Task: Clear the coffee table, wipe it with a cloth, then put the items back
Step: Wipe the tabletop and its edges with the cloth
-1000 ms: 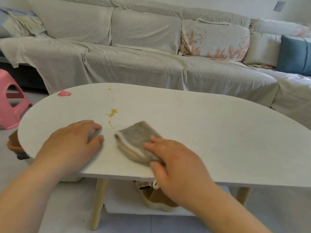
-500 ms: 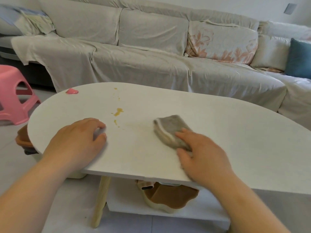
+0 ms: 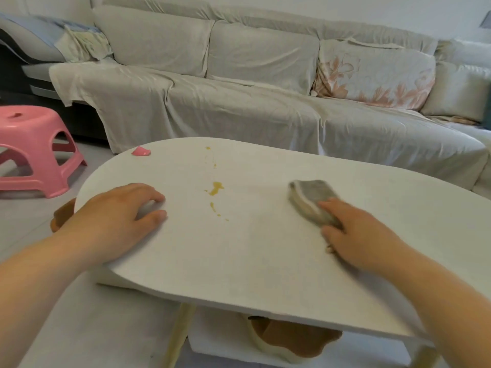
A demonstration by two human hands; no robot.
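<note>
Wiping goes best if the right hand (image 3: pixel 361 235), fingers pressed flat on the grey cloth (image 3: pixel 313 199) toward the table's (image 3: pixel 265 261) right end, sweeps left over the yellow spills (image 3: pixel 216 187) while the left hand (image 3: pixel 117 213), fingers spread, braces the left edge

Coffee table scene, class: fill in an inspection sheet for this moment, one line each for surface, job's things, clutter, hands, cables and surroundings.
Surface: white oval coffee table, with yellow stains left of centre, unwiped.
Job's things: folded grey cloth flat on the top, right of the stains.
Clutter: pink scrap near the far left edge; brown-and-cream object on the lower shelf.
Hands: left hand flat on the table's left end, holding nothing; right hand pressing on the cloth's near end.
Cables: nothing seen.
Surroundings: covered sofa behind the table; pink stool on the floor at left.
</note>
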